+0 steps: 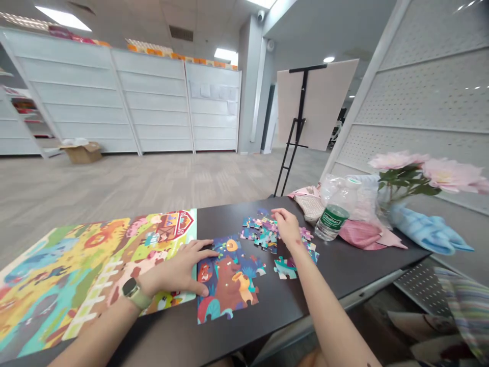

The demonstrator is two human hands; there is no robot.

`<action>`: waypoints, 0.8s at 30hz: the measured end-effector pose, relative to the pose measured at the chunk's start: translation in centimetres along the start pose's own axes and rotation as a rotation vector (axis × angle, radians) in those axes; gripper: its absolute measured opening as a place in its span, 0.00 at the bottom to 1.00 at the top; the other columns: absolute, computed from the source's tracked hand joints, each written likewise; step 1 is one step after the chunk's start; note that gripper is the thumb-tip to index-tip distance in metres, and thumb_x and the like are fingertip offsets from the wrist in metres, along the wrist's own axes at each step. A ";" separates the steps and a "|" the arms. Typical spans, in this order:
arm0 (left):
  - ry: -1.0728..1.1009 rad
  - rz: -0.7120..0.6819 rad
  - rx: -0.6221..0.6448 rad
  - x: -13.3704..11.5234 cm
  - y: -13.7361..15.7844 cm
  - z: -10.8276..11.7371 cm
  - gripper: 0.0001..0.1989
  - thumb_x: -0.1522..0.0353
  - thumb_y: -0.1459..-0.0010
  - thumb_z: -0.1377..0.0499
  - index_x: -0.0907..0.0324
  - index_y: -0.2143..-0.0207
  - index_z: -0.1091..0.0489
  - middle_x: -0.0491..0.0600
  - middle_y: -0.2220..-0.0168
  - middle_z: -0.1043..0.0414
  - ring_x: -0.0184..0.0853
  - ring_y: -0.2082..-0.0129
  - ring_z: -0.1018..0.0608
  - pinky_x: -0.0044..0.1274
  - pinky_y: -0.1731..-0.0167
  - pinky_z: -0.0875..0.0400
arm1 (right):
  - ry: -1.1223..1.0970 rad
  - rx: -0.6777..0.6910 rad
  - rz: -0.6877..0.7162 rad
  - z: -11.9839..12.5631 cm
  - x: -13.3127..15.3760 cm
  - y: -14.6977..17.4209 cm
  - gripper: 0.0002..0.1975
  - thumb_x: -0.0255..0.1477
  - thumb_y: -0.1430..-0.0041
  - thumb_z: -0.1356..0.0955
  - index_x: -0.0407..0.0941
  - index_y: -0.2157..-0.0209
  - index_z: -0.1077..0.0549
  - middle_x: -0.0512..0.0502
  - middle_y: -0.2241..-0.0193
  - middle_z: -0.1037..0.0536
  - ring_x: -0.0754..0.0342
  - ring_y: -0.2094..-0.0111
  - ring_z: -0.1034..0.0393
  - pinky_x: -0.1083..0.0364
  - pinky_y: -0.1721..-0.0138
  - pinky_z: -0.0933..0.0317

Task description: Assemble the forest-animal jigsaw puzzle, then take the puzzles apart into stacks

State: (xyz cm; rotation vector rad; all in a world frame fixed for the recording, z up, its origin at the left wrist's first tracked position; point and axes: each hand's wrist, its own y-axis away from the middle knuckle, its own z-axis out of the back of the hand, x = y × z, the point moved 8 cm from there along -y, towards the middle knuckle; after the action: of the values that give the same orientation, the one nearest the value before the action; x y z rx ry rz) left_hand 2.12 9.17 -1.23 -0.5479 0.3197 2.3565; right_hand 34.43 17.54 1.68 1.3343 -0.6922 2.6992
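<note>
A partly joined jigsaw puzzle [229, 280] with a brown bear on dark blue lies on the dark table. My left hand [181, 267] lies flat with its fingers spread, its fingertips on the puzzle's left edge. The palm is over a colourful farm picture [156, 229]. Loose jigsaw pieces [265, 237] lie in a cluster right of the joined part. Over the far side of that cluster is my right hand [286, 227], its fingers curled together; whatever is between the fingertips is hidden. Several joined pieces [284, 267] lie below the right wrist.
A second bright animal picture [57, 275] covers the table's left end. To the right stand a water bottle [334, 214] with a green label, a pink cloth [362, 234], a blue cloth [431, 229] and pink flowers [451, 173]. An easel [301, 112] stands behind the table.
</note>
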 end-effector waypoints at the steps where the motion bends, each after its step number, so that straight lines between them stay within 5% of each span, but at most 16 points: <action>1: 0.004 -0.002 -0.003 -0.1 0.0 0.1 0.46 0.44 0.56 0.32 0.45 0.36 0.39 0.53 0.30 0.51 0.61 0.33 0.47 0.50 0.36 0.50 | 0.022 0.051 0.020 0.0 0.4 0.5 0.17 0.41 0.44 0.36 0.46 0.64 0.21 0.43 0.66 0.17 0.46 0.63 0.24 0.50 0.57 0.35; 5: 0.018 -0.009 -0.008 -0.3 0.0 0.3 0.47 0.43 0.58 0.32 0.46 0.37 0.38 0.55 0.31 0.50 0.61 0.33 0.46 0.49 0.36 0.49 | 0.101 0.219 0.125 -0.4 1.8 3.4 0.16 0.38 0.66 0.24 0.48 0.71 0.20 0.44 0.65 0.18 0.42 0.59 0.26 0.48 0.52 0.37; 9: 0.016 -0.017 -0.030 -0.2 0.0 0.4 0.48 0.43 0.59 0.31 0.45 0.37 0.38 0.55 0.31 0.49 0.60 0.33 0.46 0.50 0.37 0.49 | 0.004 0.190 0.118 0.2 1.0 4.9 0.10 0.37 0.60 0.25 0.47 0.76 0.24 0.46 0.70 0.20 0.44 0.62 0.27 0.48 0.55 0.36; 13: 0.014 -0.030 -0.047 -0.1 0.1 0.2 0.47 0.43 0.58 0.31 0.44 0.36 0.38 0.54 0.32 0.49 0.60 0.33 0.45 0.51 0.37 0.50 | -0.186 0.039 -0.031 2.5 -2.2 4.1 0.18 0.44 0.48 0.31 0.43 0.64 0.24 0.45 0.72 0.20 0.49 0.70 0.26 0.52 0.66 0.34; 18: 0.004 -0.027 -0.036 -0.2 0.1 0.2 0.46 0.44 0.56 0.32 0.45 0.36 0.39 0.54 0.31 0.49 0.60 0.33 0.45 0.50 0.37 0.48 | -0.212 -0.218 -0.130 5.4 -5.0 3.6 0.30 0.46 0.46 0.33 0.38 0.50 0.28 0.41 0.69 0.20 0.48 0.69 0.26 0.52 0.68 0.34; 24: -0.004 0.009 -0.006 -0.4 0.2 0.3 0.46 0.47 0.56 0.30 0.46 0.36 0.39 0.54 0.31 0.50 0.61 0.33 0.46 0.51 0.37 0.49 | 0.000 -0.503 -0.035 9.6 -3.2 5.5 0.28 0.43 0.44 0.34 0.40 0.48 0.27 0.32 0.48 0.26 0.41 0.48 0.31 0.46 0.51 0.36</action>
State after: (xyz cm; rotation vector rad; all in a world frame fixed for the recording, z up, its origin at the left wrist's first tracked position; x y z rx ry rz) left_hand 2.16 8.87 -0.75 -0.5456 0.3139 2.3682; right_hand 42.21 9.10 2.22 1.1955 -1.2272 2.2710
